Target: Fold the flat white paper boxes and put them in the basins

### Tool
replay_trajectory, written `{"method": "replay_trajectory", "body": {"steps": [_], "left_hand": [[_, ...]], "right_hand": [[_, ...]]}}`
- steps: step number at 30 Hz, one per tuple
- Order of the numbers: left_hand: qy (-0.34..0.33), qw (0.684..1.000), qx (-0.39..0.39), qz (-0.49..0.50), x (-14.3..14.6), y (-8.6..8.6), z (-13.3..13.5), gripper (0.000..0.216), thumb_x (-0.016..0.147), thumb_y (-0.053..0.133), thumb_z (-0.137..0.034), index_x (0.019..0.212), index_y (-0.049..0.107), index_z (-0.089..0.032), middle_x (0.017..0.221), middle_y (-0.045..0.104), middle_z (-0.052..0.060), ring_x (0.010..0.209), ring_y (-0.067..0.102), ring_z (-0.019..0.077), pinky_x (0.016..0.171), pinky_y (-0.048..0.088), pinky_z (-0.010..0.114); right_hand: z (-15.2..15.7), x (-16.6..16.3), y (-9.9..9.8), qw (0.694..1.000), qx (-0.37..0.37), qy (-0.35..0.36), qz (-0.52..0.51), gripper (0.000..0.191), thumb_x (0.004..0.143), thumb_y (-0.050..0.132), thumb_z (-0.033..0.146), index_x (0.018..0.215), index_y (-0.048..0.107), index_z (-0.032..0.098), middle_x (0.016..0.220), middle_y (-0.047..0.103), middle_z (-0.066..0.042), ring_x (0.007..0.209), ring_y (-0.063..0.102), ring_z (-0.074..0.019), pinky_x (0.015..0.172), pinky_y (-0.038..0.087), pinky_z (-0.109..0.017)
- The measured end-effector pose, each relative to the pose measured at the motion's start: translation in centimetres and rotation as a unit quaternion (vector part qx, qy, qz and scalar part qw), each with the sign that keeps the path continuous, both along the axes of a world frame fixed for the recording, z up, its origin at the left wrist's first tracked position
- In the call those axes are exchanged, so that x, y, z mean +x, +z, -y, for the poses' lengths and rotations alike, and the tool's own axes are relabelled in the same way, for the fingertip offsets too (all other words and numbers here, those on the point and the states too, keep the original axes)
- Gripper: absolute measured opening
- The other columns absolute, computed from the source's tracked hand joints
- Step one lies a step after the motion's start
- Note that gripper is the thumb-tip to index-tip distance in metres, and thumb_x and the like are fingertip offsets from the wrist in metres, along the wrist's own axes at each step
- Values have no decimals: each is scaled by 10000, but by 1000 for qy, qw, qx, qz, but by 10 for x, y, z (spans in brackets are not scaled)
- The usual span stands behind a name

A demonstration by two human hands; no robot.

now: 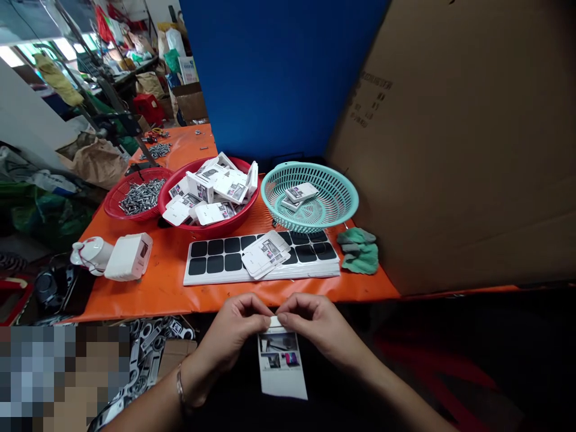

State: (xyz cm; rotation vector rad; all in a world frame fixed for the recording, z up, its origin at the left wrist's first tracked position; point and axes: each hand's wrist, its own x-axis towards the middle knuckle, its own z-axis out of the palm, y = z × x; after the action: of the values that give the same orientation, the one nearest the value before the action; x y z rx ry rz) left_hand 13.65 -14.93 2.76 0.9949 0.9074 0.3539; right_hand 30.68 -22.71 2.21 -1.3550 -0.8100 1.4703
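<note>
A white printed carton (283, 378), long and narrow with small product pictures, hangs below my fingers in front of the table edge. My left hand (236, 330) pinches its top edge from the left. From the other side, my right hand (315, 327) grips the same edge between thumb and fingers. Just beyond my hands, a few similar flattened cartons (265, 255) lie on a stack of white sheets (225, 279) bearing rows of black rounded squares.
On the orange table (234, 294) stand a red basin (202, 228) heaped with printed boxes, a red basket (110, 207) of metal screws, and a turquoise basket (346, 210) holding a couple of boxes. A green glove (360, 252) lies beside a large cardboard sheet (463, 156). Grey parts (146, 354) fill the lower left.
</note>
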Motion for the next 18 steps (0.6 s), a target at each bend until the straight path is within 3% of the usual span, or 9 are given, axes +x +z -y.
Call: {"method": "replay_trajectory", "body": {"steps": [2,7,9,11,12,14,15,18], "left_hand": [[-14,1000,-1,7,-4,-1,2,124,684,776,-216,715,685,-137,689,633,8,648,541,106,642,434,205],[-122,981,149,10,-28,-4,10,219,848,679,-361,884,770,-165,931,703,95,884,650,209,812,496,299],[-126,979,161,-9,-30,-10,2,271,842,686,-376,1019,751,-181,1037,709,106,974,658,237,875,508,333],[-92,977,187,-31,-23,-22,-18,390,851,669,-380,1183,674,-175,1139,690,119,1052,647,250,929,509,366],[-67,971,223,-48,-16,-29,-33,458,863,649,-381,1262,613,-161,1169,678,131,1070,642,253,938,514,381],[-38,928,351,-122,4,-46,-66,561,890,600,-335,1390,472,-117,1217,645,171,1097,634,268,917,533,400],[-62,886,424,-178,15,-54,-81,565,892,591,-318,1396,458,-101,1258,620,188,1128,620,278,945,521,411],[-109,849,473,-206,44,-77,-114,677,740,757,-241,1354,506,-104,1420,487,210,1327,451,355,1118,360,479]], "right_hand": [[6,-1,-1,1000,3,6,1,262,757,751,402,756,713,144,712,675,-20,650,578,-127,621,452,-236],[25,0,-9,997,36,59,44,256,788,735,411,895,779,183,884,748,-71,821,667,-202,755,507,-300],[18,9,-10,998,17,53,28,276,755,766,407,923,773,188,867,753,-65,765,674,-195,707,526,-298],[-3,26,-9,999,21,-19,26,315,715,795,421,913,759,178,798,741,-51,630,637,-154,603,525,-274],[-17,37,-7,994,41,-89,41,344,695,806,438,907,751,173,760,727,-41,554,594,-126,545,511,-259],[-48,58,-6,958,101,-266,42,460,690,803,458,1037,699,175,871,717,-48,634,626,-136,596,547,-272],[-62,65,-7,942,119,-312,36,546,710,780,467,1153,640,180,943,710,-59,719,659,-159,657,571,-298],[-92,68,-23,931,114,-316,142,610,820,631,475,1330,488,172,1113,669,-90,869,686,-189,765,585,-351]]}}
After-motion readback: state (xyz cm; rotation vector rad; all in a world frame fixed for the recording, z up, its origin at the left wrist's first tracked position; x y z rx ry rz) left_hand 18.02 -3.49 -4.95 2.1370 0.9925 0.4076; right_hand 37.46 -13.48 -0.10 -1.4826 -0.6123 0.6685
